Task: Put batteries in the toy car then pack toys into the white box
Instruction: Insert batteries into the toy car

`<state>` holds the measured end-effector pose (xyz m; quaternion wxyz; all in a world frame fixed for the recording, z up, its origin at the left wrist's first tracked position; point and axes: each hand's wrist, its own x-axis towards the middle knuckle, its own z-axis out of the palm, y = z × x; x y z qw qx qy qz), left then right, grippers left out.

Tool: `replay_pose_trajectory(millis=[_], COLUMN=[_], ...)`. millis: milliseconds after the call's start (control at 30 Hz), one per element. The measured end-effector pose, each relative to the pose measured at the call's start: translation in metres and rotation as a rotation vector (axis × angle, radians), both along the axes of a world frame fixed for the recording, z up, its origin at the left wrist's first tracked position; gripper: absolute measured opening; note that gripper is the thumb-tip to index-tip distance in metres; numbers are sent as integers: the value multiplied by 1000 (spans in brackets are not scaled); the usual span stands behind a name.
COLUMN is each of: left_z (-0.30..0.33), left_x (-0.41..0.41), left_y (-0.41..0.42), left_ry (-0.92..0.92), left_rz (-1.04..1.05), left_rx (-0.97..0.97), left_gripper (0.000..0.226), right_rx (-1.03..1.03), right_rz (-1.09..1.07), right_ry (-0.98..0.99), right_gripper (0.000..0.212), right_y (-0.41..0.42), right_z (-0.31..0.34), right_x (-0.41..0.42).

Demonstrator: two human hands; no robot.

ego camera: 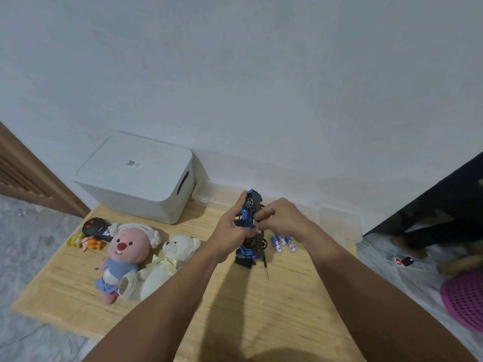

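Observation:
A blue toy car (250, 205) stands on end above the wooden table (235, 296), its underside turned to the right. My left hand (233, 226) grips its body from the left. My right hand (277, 218) pinches at the car's underside; what its fingers hold is too small to tell. Three blue batteries (283, 242) lie on the table just right of the car. A thin screwdriver (266, 267) lies below the car. The white box (138, 178) with its lid on stands at the back left.
A pink plush (125, 254) and a white teddy bear (167, 267) lie left of my arms. A black remote (95, 227) and small figures (83, 242) lie at the far left. A clear lid (217, 194) leans at the wall. A pink basket (465, 299) sits on the floor right.

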<state>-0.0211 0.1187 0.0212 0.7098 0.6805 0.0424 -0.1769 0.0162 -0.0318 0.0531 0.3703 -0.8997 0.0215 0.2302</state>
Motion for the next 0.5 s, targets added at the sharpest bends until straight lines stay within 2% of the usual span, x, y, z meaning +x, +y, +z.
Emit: replay_pose_trajectory(millis=[100,300,500], left_z=[1,2,-2], left_x=[2,4,2], left_y=[1,4,2], left_ry=[36,69,29], left_rz=[1,30,25], left_rx=[-26,-62,-36], left_gripper=[95,91,95], right_rx=[-61,-94,178], right_rz=[63,87,-151], right_ry=[-129,-303,-161], right_gripper=[20,8,7], right_y=[0,5,2], right_z=[-7,-19,-20], right_x=[-2,-13,-14])
